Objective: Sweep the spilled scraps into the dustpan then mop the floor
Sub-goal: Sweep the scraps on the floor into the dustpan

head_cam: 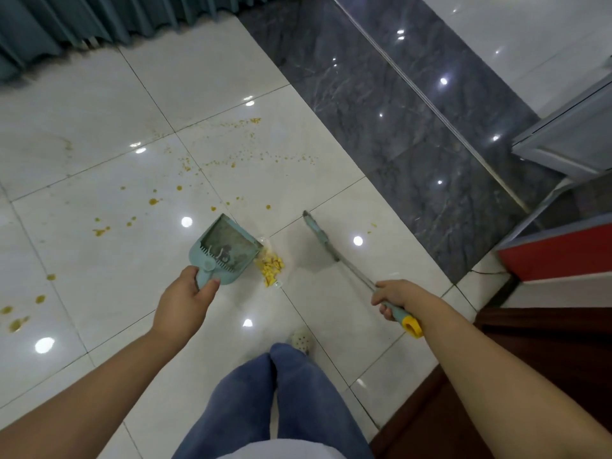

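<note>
My left hand [183,301] grips the handle of a teal dustpan [228,248] that rests on the white tile floor with its mouth facing right. A small pile of yellow scraps [271,268] lies just off the dustpan's right edge, beside a bit of clear wrapper [264,241]. My right hand [395,298] holds the teal and yellow handle of a small broom [319,235]. The broom head sits on the floor to the right of the pile, a short gap away. Yellow-brown splatters [185,164] are scattered over the tiles beyond and to the left.
A dark grey marble strip [397,127] runs diagonally on the right. A grey cabinet [569,140], a red and white panel [559,256] and dark wood furniture [530,359] stand at the right. Teal curtains [82,18] hang at the top left. My legs and one slipper [301,339] are below.
</note>
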The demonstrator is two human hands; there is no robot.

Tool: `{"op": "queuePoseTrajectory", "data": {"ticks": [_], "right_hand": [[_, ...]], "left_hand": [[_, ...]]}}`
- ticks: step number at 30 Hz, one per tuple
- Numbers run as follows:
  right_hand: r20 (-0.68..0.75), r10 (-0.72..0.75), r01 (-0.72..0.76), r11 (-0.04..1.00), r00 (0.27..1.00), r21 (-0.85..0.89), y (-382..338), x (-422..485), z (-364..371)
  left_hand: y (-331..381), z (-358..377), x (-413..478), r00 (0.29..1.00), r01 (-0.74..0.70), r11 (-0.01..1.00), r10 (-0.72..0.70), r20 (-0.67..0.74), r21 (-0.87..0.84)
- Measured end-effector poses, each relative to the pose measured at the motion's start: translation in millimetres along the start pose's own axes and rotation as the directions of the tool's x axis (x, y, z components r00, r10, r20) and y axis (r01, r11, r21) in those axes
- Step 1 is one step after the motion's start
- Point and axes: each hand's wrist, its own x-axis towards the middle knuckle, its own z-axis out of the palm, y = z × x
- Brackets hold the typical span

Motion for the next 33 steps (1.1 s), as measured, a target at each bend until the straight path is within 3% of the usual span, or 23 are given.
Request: {"op": "queuePoseTrajectory", "data": {"ticks": [12,17,25,33], "right_hand": [[-0.059,0.055,-0.037,0.961,0.997,0.273,-17.6,104.9,-136.4],[-0.044,0.061,-0.048,0.969,0.997,0.244,-33.9,137.8,-159.6],[0.032,0.114,-0.115,0.993,0.993,0.026,-34.2,111.9,-121.0],[0.135,0.070,-0.056,0.993,0.988,-0.105,-13.9,56.1,-23.2]], "left_hand": [[77.1,69.6,17.0,0.999,-0.022,0.997,0.019,0.037,0.080],[91.2,91.6,20.4,0.999,-0.030,0.994,0.027,0.031,0.104],[79.1,86.0,8.9,0.999,-0.049,0.995,0.047,0.026,0.086],[24.8,45.8,-7.2,1.000,-0.028,0.998,0.028,0.002,0.060]]}}
